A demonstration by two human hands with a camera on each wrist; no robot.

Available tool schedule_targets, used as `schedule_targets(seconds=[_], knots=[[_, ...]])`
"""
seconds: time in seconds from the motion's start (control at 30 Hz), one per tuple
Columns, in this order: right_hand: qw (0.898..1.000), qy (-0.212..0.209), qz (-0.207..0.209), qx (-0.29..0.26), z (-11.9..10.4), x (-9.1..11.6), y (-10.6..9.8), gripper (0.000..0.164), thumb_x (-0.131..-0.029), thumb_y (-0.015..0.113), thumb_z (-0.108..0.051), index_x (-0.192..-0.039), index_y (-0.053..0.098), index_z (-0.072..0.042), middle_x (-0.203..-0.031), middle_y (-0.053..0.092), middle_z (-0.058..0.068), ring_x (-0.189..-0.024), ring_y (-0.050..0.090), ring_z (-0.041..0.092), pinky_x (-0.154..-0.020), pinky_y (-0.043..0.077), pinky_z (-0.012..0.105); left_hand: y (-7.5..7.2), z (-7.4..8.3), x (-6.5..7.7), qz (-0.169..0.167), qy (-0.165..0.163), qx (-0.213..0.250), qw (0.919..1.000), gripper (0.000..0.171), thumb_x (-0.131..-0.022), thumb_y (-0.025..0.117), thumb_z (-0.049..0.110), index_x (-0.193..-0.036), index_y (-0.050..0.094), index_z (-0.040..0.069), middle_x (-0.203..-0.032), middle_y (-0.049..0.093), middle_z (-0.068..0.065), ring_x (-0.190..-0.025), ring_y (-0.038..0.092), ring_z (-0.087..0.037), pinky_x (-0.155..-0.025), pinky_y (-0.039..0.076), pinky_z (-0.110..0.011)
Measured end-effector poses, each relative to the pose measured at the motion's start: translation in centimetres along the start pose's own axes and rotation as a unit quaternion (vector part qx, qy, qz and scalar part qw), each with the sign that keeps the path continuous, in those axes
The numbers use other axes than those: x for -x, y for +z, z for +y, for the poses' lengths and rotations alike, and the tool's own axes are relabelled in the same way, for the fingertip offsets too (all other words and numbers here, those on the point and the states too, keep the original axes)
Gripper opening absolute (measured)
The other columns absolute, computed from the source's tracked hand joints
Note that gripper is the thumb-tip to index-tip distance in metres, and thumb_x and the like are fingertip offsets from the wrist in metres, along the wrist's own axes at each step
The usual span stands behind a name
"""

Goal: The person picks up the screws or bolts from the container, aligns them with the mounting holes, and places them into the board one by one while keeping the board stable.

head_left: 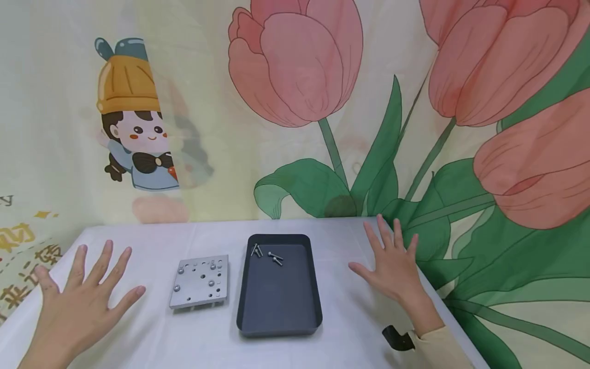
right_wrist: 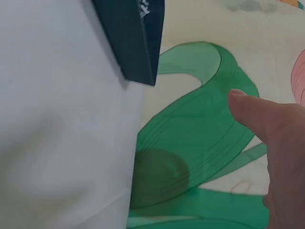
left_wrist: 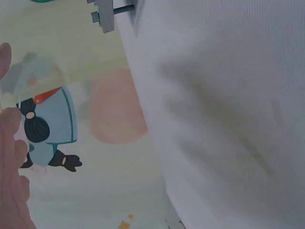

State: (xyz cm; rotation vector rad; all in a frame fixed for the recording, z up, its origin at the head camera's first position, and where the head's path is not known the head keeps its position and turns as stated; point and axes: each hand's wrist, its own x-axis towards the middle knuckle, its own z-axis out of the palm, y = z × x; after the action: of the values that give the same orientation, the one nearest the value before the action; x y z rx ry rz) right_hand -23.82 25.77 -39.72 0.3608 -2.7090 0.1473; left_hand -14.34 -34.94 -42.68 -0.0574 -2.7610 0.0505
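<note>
My left hand (head_left: 85,300) is held with its fingers spread over the left side of the table, nothing in it. Just right of it is a silver metal plate (head_left: 195,279) with drilled holes and several screws standing in it; one corner of this plate (left_wrist: 106,14) shows at the top of the left wrist view. A dark grey tray (head_left: 281,302) lies at the middle, with several loose screws (head_left: 275,259) near its far end. Over the right side, my right hand (head_left: 392,264) is also spread and holds nothing. The right wrist view shows its thumb (right_wrist: 257,112) and the tray's wall (right_wrist: 138,57).
A white cloth covers the table (head_left: 341,328). Behind it hangs a curtain (head_left: 216,154) printed with tulips and a cartoon child. A black camera mount (head_left: 397,338) sits at the right wrist, by a beige sleeve (head_left: 442,348).
</note>
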Motion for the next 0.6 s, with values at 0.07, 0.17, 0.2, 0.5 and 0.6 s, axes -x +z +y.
schedule_targets(seconds=[0.07, 0.17, 0.2, 0.5, 0.6], knots=[[1.0, -0.009, 0.002, -0.014, -1.0, -0.8, -0.2, 0.105, -0.091, 0.067, -0.072, -0.171, 0.022, -0.021, -0.179, 0.011, 0.014, -0.162, -0.001, 0.049, -0.113, 0.001, 0.085, 0.1, 0.2, -0.1, 0.004, 0.002, 0.007, 1.0, 0.105, -0.095, 0.058, 0.075, -0.172, 0.003, 0.031, -0.178, -0.005, -0.013, -0.158, -0.024, -0.043, -0.105, -0.033, -0.072], [0.999, -0.023, 0.0, -0.04, -2.5, -1.9, -0.4, 0.106, -0.091, 0.068, -0.071, -0.172, 0.02, -0.023, -0.179, 0.01, 0.013, -0.162, 0.0, 0.049, -0.114, 0.001, 0.084, 0.3, 0.8, -0.3, 0.009, 0.01, 0.024, 0.9996, 0.102, -0.096, 0.058, 0.073, -0.172, 0.005, 0.031, -0.178, -0.004, -0.011, -0.159, -0.025, -0.04, -0.106, -0.034, -0.07], [0.998, -0.027, -0.003, -0.051, -3.0, -2.2, -0.4, 0.106, -0.091, 0.068, -0.07, -0.172, 0.019, -0.024, -0.179, 0.01, 0.013, -0.162, 0.001, 0.049, -0.114, 0.001, 0.084, 0.4, 1.1, -0.3, 0.01, 0.013, 0.031, 0.9994, 0.101, -0.097, 0.058, 0.072, -0.172, 0.005, 0.031, -0.179, -0.003, -0.011, -0.159, -0.024, -0.04, -0.106, -0.034, -0.07], [0.988, -0.055, -0.049, -0.132, -7.3, -5.2, 0.3, 0.103, -0.094, 0.071, -0.063, -0.172, 0.015, -0.026, -0.178, 0.016, 0.012, -0.162, 0.012, 0.044, -0.116, 0.016, 0.081, 1.0, 3.2, 0.1, -0.01, 0.019, 0.156, 0.9875, 0.095, -0.103, 0.061, 0.058, -0.173, 0.006, 0.024, -0.178, 0.002, -0.018, -0.16, -0.009, -0.049, -0.11, -0.019, -0.079], [0.982, -0.071, -0.063, -0.165, -8.5, -6.1, 0.7, 0.102, -0.095, 0.073, -0.058, -0.172, 0.017, -0.023, -0.177, 0.02, 0.013, -0.161, 0.018, 0.044, -0.116, 0.025, 0.076, 0.9, 3.9, 0.4, -0.029, 0.008, 0.207, 0.9778, 0.093, -0.105, 0.061, 0.054, -0.173, 0.005, 0.023, -0.177, 0.002, -0.02, -0.16, -0.004, -0.052, -0.114, -0.007, -0.081]])
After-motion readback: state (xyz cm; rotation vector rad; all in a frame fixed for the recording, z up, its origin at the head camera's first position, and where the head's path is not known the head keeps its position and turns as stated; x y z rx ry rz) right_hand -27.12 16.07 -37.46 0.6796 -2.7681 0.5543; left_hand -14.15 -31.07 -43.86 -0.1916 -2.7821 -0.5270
